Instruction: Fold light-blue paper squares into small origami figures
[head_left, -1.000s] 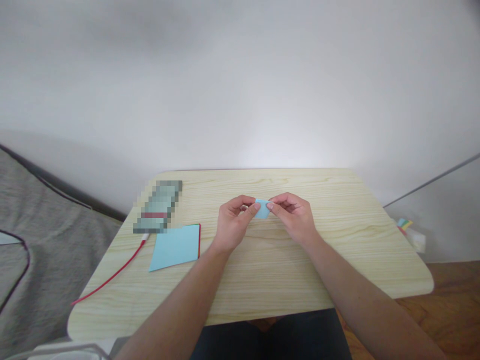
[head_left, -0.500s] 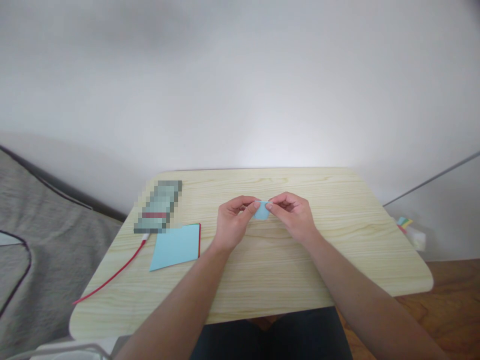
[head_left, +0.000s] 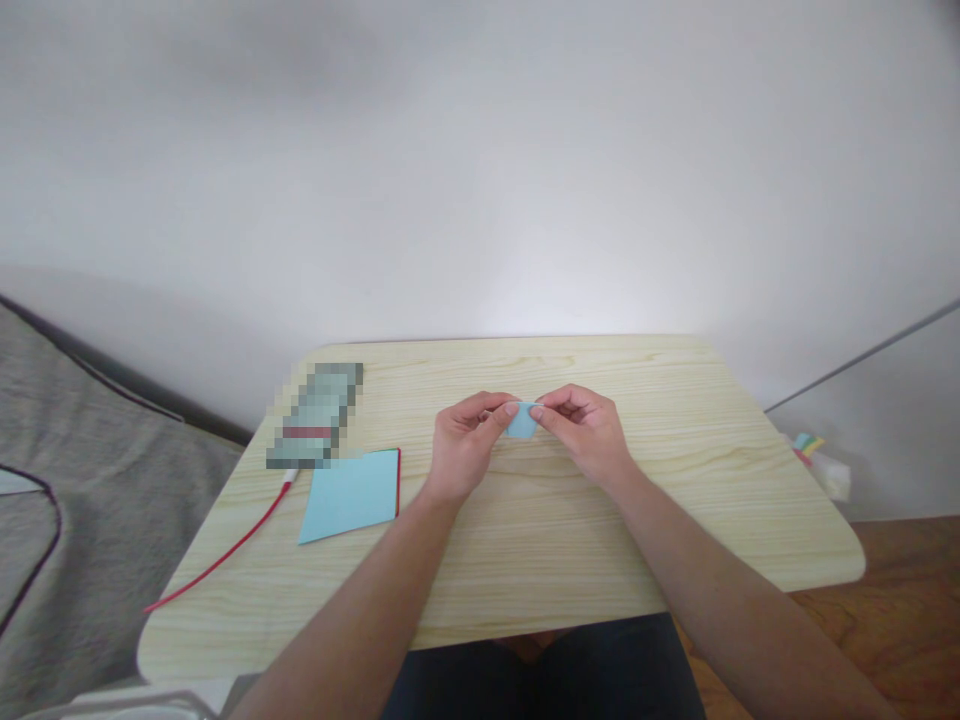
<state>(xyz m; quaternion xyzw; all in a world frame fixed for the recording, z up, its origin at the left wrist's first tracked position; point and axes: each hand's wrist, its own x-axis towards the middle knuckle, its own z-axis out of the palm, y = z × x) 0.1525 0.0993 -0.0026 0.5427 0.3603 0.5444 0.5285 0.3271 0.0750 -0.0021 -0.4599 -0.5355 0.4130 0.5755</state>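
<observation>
A small folded piece of light blue paper (head_left: pixel 522 421) is held between my two hands above the middle of the table. My left hand (head_left: pixel 466 440) pinches its left upper corner between thumb and fingers. At the right upper corner, the thumb and fingers of my right hand (head_left: pixel 586 430) are closed on the same paper. A pale edge runs along the paper's top, and its lower part narrows below my thumbs. Parts of the paper behind my fingertips are hidden.
On the wood-patterned table (head_left: pixel 555 560), a stack of square paper (head_left: pixel 351 495), light blue on top, lies left of my forearm. Beside it is a blurred-out phone (head_left: pixel 316 415) with a red cable (head_left: pixel 232 555). A white bag (head_left: pixel 831 476) with coloured scraps hangs past the right edge.
Almost nothing differs. Both hands keep their pinch on the blue paper, and the view has shifted very slightly.
</observation>
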